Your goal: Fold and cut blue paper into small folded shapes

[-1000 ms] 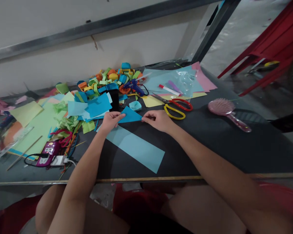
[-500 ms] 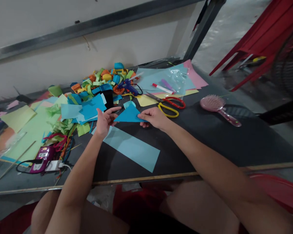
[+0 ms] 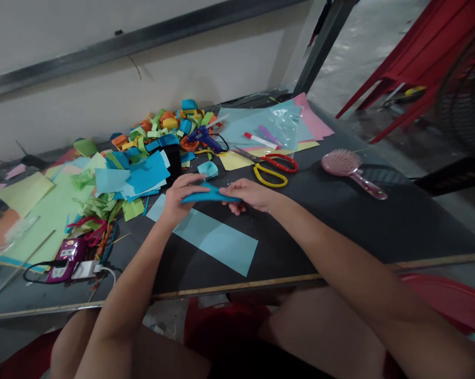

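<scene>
A folded sheet of blue paper [image 3: 208, 195] is held in the air between my two hands. My left hand [image 3: 182, 196] has its fingers closed over the paper's left end. At the other end, my right hand [image 3: 245, 195] pinches the paper between thumb and fingers. Under them a light blue paper strip [image 3: 221, 242] lies slantwise on the dark table. Just behind the held paper sits a small light blue folded paper piece [image 3: 208, 169]. Scissors [image 3: 271, 168] with one red and one yellow handle lie beyond my right hand.
Folded paper pieces in several colours [image 3: 162, 126] are heaped at the back, beside a blue glue gun [image 3: 205, 138]. Blue sheets [image 3: 146, 176] lie left of my hands. A pink hairbrush [image 3: 351, 171] rests at right. A purple device [image 3: 67, 258] with cables sits front left.
My left hand has gone from spread fingers to closing on the blue paper's left end. The paper's raised triangle has tipped flatter and looks narrower. My right hand keeps its pinch.
</scene>
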{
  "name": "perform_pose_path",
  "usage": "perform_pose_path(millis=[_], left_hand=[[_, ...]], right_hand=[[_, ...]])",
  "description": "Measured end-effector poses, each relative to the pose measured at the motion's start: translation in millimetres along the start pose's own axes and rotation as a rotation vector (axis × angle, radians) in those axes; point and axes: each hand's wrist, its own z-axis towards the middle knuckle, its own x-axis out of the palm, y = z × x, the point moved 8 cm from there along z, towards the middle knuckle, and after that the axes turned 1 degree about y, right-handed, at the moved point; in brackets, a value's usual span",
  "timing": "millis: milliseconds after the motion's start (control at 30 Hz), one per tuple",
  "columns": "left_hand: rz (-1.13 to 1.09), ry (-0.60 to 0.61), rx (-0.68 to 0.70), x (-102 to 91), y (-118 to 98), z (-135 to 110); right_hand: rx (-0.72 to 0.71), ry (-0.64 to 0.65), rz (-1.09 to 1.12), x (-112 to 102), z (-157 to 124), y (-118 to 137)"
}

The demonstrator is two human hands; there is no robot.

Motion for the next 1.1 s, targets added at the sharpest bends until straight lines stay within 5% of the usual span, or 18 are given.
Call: perform_pose_path(millis=[133,300,467,667,867,1100], left_hand=[[-0.024,-0.024,-0.294,3.2,24,-5],[-0.071,-0.083,-0.622,5.5,51,-17],[-0.258,-0.123,-0.648,9.7,46,-16],[-0.4,0.126,-0.685,32.6,37,-18],[-0.289,0.035,-0.692,27.9,37,-18],[-0.451,0.024,-0.671,37.1,32,-16]], right_hand=[[-0.05,-0.187,0.117,-16,2,2],[-0.415,-0.29,0.107,-29,-3,25],[-0.552,-0.392,-0.041,-27,-14,34],[-0.549,-0.446,-0.113,-31,-16,34],[-0.476,-0.401,-0.097,-24,-10,26],[-0.485,-0.418,-0.327,-11,-15,29]])
